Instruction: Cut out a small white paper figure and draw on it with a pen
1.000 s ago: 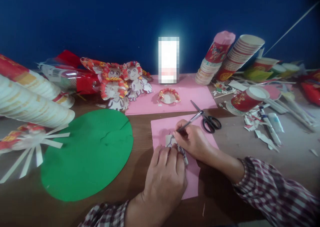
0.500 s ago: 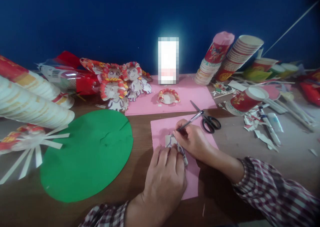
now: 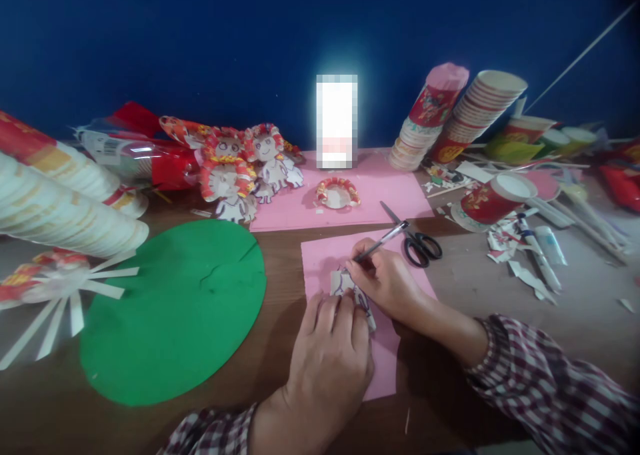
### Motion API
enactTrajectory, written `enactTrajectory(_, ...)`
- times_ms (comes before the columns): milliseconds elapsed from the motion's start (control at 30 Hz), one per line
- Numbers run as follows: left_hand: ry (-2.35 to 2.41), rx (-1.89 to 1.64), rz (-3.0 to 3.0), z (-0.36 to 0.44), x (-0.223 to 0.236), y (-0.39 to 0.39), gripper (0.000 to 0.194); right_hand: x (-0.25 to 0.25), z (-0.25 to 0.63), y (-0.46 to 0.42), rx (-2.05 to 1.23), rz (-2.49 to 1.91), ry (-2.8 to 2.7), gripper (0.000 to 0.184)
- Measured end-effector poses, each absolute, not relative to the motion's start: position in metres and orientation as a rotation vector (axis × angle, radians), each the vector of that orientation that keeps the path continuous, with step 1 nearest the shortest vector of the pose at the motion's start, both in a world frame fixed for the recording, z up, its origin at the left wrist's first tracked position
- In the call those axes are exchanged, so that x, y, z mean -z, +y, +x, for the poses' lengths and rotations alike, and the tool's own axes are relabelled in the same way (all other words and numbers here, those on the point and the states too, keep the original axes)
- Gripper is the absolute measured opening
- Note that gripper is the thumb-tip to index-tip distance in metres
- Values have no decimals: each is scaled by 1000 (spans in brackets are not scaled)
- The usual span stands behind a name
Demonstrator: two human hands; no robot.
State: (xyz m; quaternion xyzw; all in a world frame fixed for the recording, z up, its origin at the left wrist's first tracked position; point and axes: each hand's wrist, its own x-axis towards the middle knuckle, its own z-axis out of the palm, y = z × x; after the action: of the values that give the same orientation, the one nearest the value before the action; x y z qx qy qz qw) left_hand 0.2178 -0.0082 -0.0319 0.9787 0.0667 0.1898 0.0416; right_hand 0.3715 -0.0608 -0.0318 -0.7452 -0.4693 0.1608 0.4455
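A pen (image 3: 383,239) is pinched in my right hand (image 3: 385,278), its tip down by a small piece of white paper (image 3: 342,279) with dark outlines drawn on it. My left hand (image 3: 333,348) lies flat over the lower part of that piece, fingers extended, hiding some of the drawing. Both rest on a pink sheet (image 3: 380,375) on the brown table. Black-handled scissors (image 3: 423,248) lie just beyond my right hand.
A green paper oval (image 3: 175,321) lies left. Paper dolls (image 3: 267,151) stand behind it, with stacked cups (image 3: 65,195) at far left. A red ring (image 3: 338,193) sits on another pink sheet (image 3: 400,195). Right are a cup (image 3: 495,201), scraps (image 3: 527,278) and a marker (image 3: 540,258).
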Motion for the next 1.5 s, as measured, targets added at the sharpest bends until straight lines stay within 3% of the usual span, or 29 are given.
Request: enactTrajectory(1500, 218, -616, 2998, 218, 34, -8, 28, 34, 372, -60, -366, -1873, -1152, 7)
